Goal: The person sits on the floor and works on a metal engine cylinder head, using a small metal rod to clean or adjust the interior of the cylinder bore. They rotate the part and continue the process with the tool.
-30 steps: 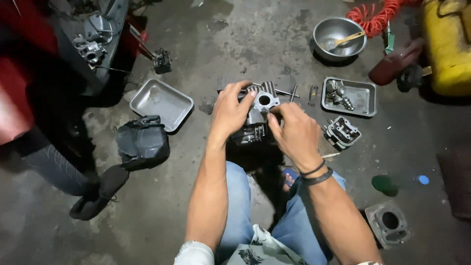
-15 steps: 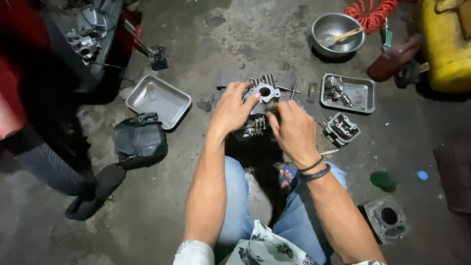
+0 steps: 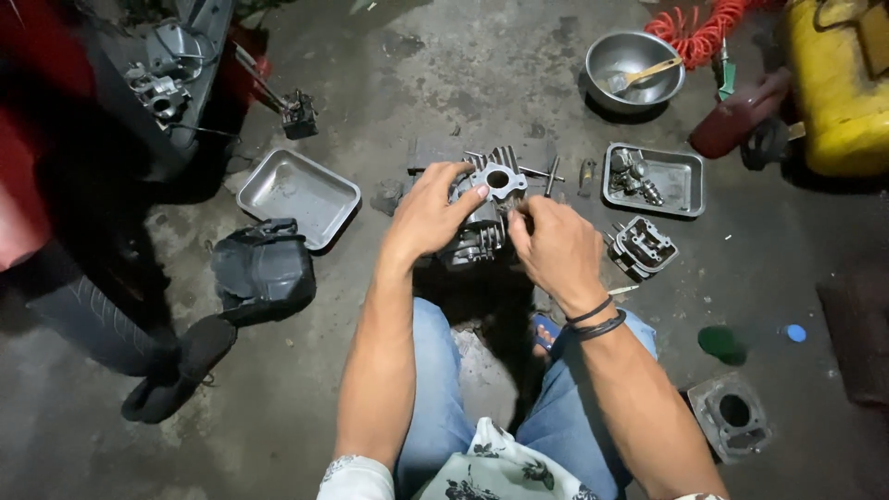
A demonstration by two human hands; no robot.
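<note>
Since half a second ago my hands have kept their places; only the finned grey metal cylinder head (image 3: 482, 218) sits slightly more upright between them. Both forearms reach forward over my knees, bent at the wrists. My left hand (image 3: 428, 211) curls over the head's left side, fingers wrapped across the top, thumb near the round port flange: a closed, firm hold. My right hand (image 3: 554, 248) is pinched nearly shut at the head's right edge, fingertips on a small part I cannot make out. The head rests on the concrete floor (image 3: 444, 74) just ahead of my knees, near the rectangular steel tray of small parts (image 3: 683, 176).
</note>
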